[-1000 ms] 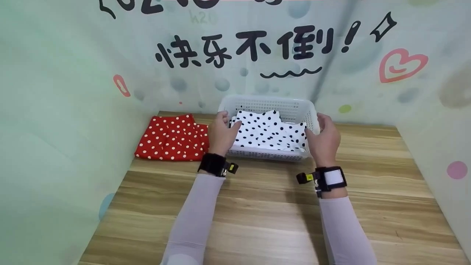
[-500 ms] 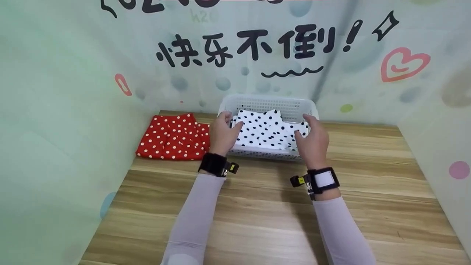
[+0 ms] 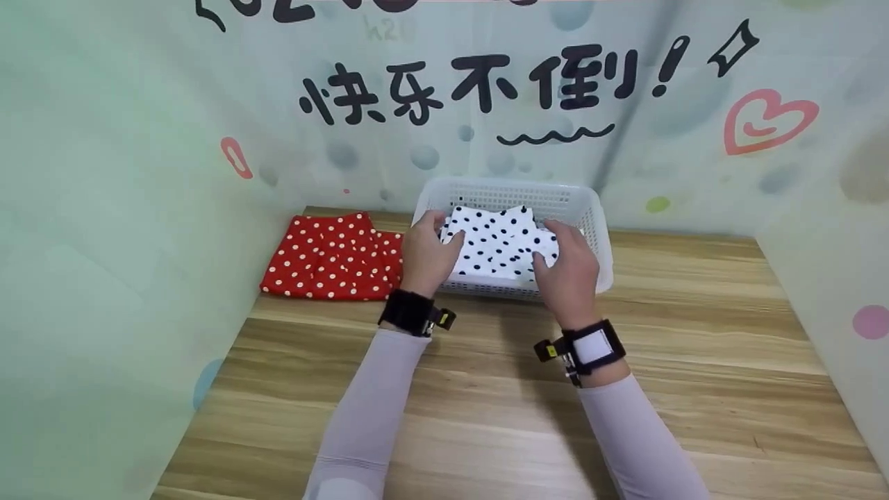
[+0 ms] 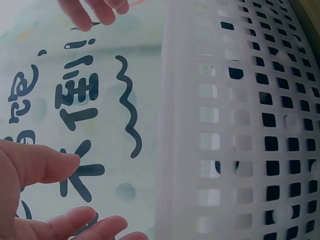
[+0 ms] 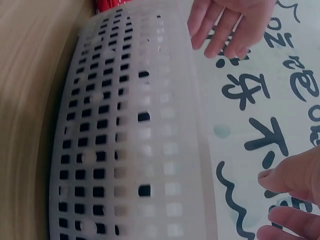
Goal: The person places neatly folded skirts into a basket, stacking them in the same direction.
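In the head view, a folded white cloth with black dots [image 3: 489, 243] lies inside a white perforated plastic basket [image 3: 603, 215] at the back of the table. My left hand [image 3: 425, 257] is at the basket's left end, thumb and fingers spread apart. Over the basket's right part hovers my right hand [image 3: 571, 278], also with thumb and fingers parted, overlapping the cloth's right side. Both wrist views show the basket's holed front wall [image 4: 240, 125] close up, the hands above rim height with nothing between their fingers.
A folded red cloth with white dots [image 3: 326, 257] lies on the wooden table [image 3: 486, 417], left of the basket. Behind stands a printed fabric backdrop [image 3: 389, 160] with black lettering, and pale walls flank both sides.
My right hand has left the basket's right end and moved left over the dotted white cloth. The left hand has stayed at the left end; the view has shifted slightly.
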Demonstrator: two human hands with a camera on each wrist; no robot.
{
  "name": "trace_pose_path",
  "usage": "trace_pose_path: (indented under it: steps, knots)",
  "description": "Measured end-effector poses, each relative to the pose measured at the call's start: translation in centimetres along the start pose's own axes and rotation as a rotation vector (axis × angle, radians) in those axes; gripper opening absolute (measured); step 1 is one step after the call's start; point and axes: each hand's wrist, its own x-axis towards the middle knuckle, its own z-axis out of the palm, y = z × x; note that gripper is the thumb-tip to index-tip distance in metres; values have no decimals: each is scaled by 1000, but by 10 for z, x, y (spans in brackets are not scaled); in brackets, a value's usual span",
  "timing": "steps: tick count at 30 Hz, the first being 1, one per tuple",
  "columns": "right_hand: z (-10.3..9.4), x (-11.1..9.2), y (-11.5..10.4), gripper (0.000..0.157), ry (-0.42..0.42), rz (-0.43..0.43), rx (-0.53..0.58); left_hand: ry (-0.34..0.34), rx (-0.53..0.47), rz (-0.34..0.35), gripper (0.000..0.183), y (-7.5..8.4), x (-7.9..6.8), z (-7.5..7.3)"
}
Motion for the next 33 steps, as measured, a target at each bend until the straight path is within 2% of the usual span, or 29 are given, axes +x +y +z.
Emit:
trace_pose_path:
  steps: [5, 9, 14, 19, 24, 27, 29, 31, 33]
  knots:
    - [3, -3, -8, 46, 14, -24, 62, 4, -3, 19, 44, 1, -7, -2]
    - [3, -5, -17, 40, 23, -28, 170, 19, -27, 11, 41, 1, -12, -10]
    - [13, -16, -34, 35, -32, 3, 313, 38, -39, -1, 42, -8, -14, -24]
    - [33, -39, -52, 31, -167, 26, 390, 56, -24, 10, 38, -25, -17, -41]
    - [62, -71, -64, 27, -415, 74, 386, 67, 0, -4, 32, -50, -17, -61]
    - [83, -88, -70, 30, -562, 153, 394, 40, 32, -64, 32, -68, -16, -78]
    - [95, -96, -73, 34, -623, 236, 433, 26, 58, -117, 32, -78, -15, -91]
    - [105, -101, -76, 41, -660, 348, 508, 18, 89, -179, 33, -88, -12, -104]
    - [114, -103, -79, 48, -686, 497, 623, 12, 155, -229, 36, -98, -10, -114]
